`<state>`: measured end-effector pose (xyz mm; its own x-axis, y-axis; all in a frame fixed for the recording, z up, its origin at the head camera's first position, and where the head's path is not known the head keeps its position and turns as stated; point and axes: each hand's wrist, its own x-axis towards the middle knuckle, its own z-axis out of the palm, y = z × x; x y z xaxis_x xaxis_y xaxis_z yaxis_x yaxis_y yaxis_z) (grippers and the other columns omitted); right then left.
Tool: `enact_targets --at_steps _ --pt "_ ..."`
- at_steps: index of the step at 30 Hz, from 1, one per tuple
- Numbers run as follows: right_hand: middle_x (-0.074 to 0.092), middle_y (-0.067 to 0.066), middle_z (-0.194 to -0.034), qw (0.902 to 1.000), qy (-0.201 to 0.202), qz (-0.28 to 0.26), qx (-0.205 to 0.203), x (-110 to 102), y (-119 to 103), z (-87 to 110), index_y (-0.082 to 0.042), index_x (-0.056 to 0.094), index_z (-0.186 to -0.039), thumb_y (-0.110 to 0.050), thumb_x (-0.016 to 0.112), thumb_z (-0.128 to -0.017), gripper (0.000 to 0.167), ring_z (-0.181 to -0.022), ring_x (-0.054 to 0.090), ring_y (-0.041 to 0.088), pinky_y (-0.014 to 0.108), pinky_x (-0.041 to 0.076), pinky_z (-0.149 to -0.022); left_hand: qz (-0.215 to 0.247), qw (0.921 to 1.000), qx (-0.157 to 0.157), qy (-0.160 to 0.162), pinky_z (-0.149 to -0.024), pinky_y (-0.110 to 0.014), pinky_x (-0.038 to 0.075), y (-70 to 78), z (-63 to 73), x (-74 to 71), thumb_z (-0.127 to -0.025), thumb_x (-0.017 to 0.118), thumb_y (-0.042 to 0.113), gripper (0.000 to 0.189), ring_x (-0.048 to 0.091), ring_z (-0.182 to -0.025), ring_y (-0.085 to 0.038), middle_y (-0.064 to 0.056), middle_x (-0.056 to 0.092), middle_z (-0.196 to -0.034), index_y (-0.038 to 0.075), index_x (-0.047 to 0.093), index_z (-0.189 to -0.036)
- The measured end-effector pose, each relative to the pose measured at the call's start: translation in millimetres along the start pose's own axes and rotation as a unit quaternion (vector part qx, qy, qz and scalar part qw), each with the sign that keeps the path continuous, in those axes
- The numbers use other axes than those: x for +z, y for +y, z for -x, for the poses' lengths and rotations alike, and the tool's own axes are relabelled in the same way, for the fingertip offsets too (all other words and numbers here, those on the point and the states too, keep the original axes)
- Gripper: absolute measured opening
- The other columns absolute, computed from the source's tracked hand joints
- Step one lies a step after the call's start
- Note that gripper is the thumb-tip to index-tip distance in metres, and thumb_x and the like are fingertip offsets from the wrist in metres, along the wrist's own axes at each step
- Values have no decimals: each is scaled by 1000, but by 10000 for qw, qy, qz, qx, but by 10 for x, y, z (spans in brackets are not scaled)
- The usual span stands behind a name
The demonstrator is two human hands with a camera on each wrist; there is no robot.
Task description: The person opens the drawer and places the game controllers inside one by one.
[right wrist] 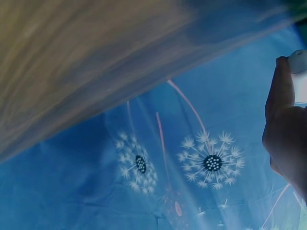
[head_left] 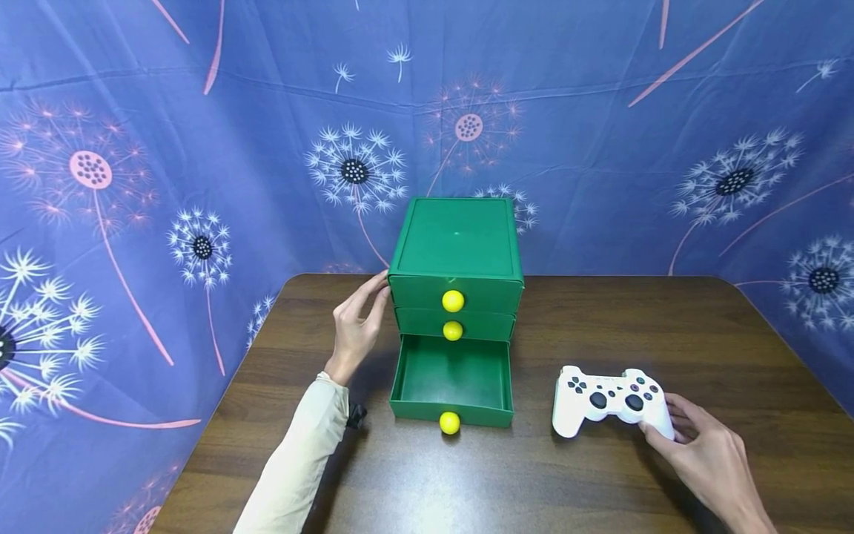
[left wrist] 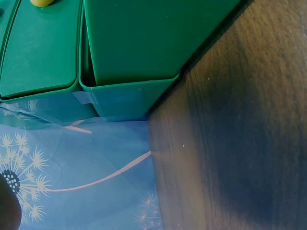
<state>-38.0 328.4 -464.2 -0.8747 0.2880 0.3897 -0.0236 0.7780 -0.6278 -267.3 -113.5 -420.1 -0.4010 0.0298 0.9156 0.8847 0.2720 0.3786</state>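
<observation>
A green three-drawer box (head_left: 460,237) stands at the back middle of the table, with a round yellow knob on each drawer. Its bottom drawer (head_left: 451,414) is pulled out and nothing lies inside; the upper two are closed. My left hand (head_left: 356,330) rests its fingertips against the box's left side, near the top front corner. On the right, my right hand (head_left: 714,456) grips the right handle of a white game controller (head_left: 614,386), thumb on the near side. The right wrist view catches only the end of the controller (right wrist: 300,79) beside the fingers.
The brown wooden table (head_left: 567,326) has its far edge against a blue cloth (head_left: 587,148) printed with dandelions. Around my left wrist is a black strap piece (head_left: 356,415), just left of the pulled-out drawer.
</observation>
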Motion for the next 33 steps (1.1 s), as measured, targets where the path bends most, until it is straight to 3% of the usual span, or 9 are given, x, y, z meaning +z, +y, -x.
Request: enact_targets --at_steps 8,23,27,33 --pt "69 37 -102 9989 106 -448 2 43 -172 29 15 66 -121 9 87 -72 54 -87 46 -29 -2 47 -68 24 10000 -24 -54 -89 -37 61 16 -3 -4 -88 70 -20 36 74 -99 -32 -20 74 -114 -8 70 -123" --pt "70 33 -105 9970 106 -749 155 127 -424 24 10 67 -122 8 86 -75 50 -88 51 -25 1 50 -71 10 10000 -14 -44 -87 -41 61 0 2 -2 -88 70 -20 36 74 -99 -32 -20 74 -115 -8 70 -122" --pt "70 32 -107 9971 108 -752 103 163 -502 22 11 67 -122 8 86 -74 51 -90 50 -25 1 49 -73 31 10000 62 -53 -88 -40 61 -12 -1 -7 -87 70 -22 38 74 -98 -35 -21 74 -116 -9 70 -123" --pt "71 30 -107 9967 160 -796 -27 222 -624 27 12 67 -121 10 86 -73 51 -91 50 -24 2 50 -73 57 9999 104 -28 -85 -47 61 -4 -7 -4 -84 72 -23 39 74 -97 -37 -22 74 -114 -10 70 -121"
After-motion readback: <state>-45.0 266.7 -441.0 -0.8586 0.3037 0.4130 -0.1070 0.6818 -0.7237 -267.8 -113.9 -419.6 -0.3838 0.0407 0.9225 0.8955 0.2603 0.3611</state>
